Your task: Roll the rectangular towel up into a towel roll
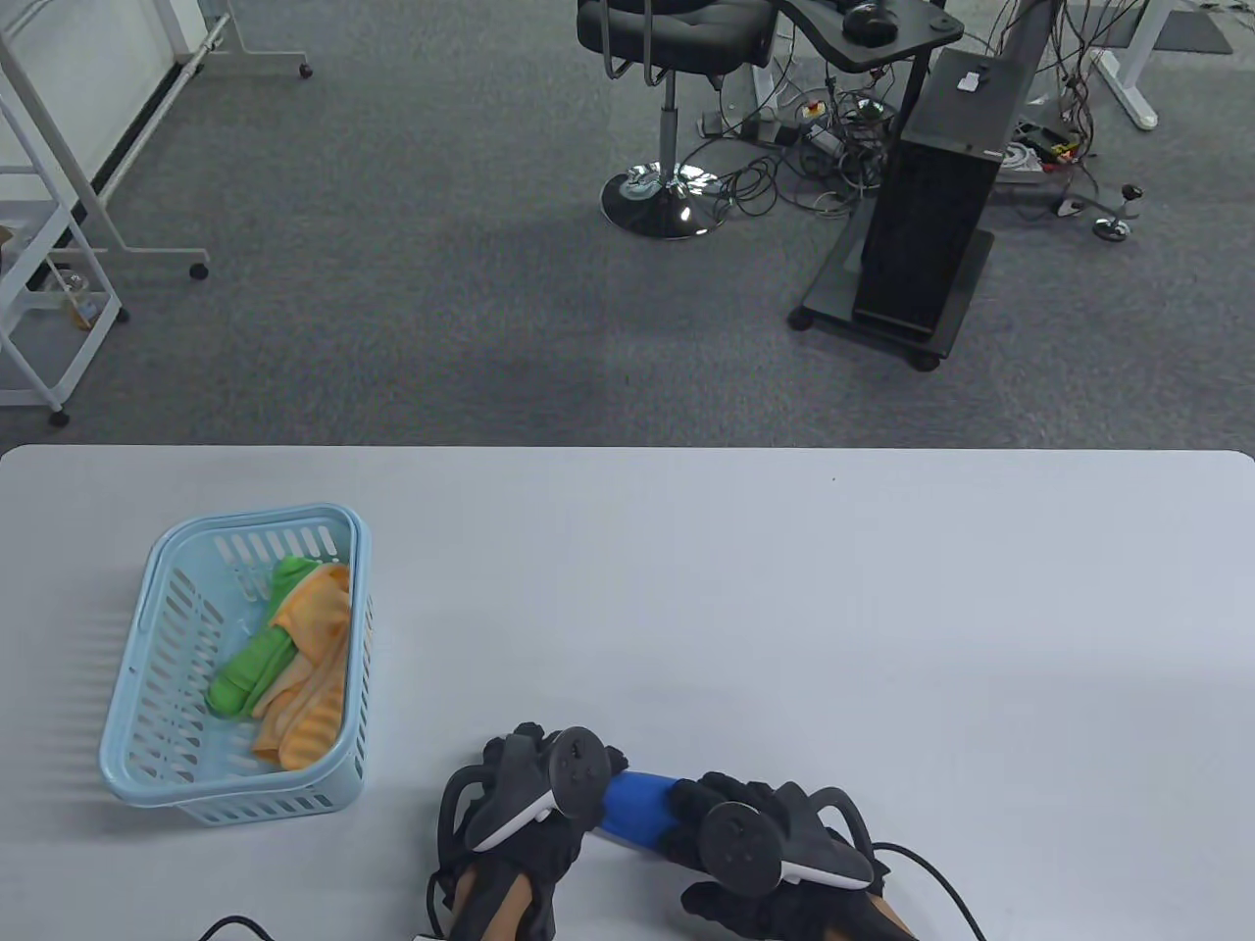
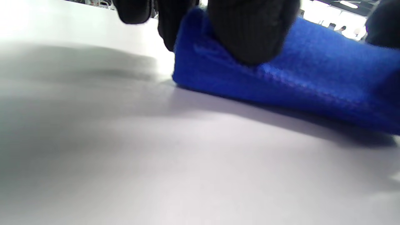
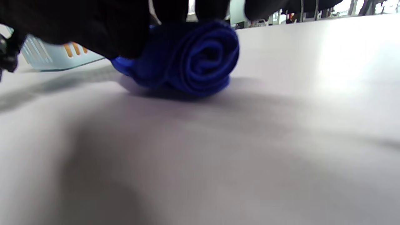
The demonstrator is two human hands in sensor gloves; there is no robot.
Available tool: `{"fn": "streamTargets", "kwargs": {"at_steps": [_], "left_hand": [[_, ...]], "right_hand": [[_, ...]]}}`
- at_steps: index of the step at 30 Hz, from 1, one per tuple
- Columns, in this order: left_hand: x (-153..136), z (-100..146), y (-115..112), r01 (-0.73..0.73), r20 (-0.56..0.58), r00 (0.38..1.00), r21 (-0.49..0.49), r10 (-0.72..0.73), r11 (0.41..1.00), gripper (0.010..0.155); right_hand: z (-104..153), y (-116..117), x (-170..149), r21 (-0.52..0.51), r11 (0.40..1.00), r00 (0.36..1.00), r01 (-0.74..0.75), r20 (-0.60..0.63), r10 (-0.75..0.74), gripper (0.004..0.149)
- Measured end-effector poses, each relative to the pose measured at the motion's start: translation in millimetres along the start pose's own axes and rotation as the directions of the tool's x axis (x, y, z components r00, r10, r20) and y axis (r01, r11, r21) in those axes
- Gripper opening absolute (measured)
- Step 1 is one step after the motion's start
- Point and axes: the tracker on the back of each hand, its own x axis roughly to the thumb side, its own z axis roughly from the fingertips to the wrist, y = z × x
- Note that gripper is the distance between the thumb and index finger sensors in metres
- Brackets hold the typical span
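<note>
While lying on the bench [image 1: 784, 588], the blue towel roll [image 1: 637, 804] is being gripped by left hand [image 1: 534, 794] and right hand [image 1: 755, 833], fingers curled over it.

The rolled blue cloth towel [image 1: 635, 804] lies on the pale grey table [image 1: 784, 608] at its near edge, between the black-gloved left hand [image 1: 529, 794] on its left end and the black-gloved right hand [image 1: 755, 833] on its right end. Well to the left stands the light blue slotted plastic basket [image 1: 132, 686], and in it lie a rolled green cloth [image 1: 257, 657] and, beside it on the right, a crumpled orange cloth [image 1: 309, 676].
</note>
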Motion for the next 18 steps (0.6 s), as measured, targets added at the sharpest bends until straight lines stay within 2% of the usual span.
{"fn": "streamTargets", "kwargs": {"at_steps": [3,5,7,10,13,18], "left_hand": [[-3,-1,0,-0.021,0.007,1.000,0.060,0.021,0.998,0.060],[-5,-1,-1,-0.049,0.004,0.999,0.056,0.049,0.997,0.061],[-5,1,2,-0.035,-0.004,0.999,0.098,0.035,0.995,0.062],[-5,7,8,-0.043,0.000,0.999,0.225,0.044,0.973,0.065],[-7,15,18,-0.053,-0.025,0.998,0.277,0.063,0.959,0.070],[-8,24,28,-0.078,-0.014,0.996,0.314,0.086,0.946,0.076]], "right_hand": [[-3,6,-2,0.026,1.000,1.000,0.017,0.011,-0.017,0.063],[-6,12,1,0.033,0.999,0.999,-0.038,-0.002,0.038,0.068],[-10,12,1,0.009,0.994,0.994,-0.112,-0.011,0.112,0.069],[-20,11,-14,0.013,0.993,0.988,-0.121,-0.093,0.121,0.069],[-25,3,-43,-0.010,0.989,0.965,-0.148,-0.218,0.142,0.071],[-14,-9,-127,-0.007,0.989,0.863,-0.145,-0.491,0.123,0.072]]}}
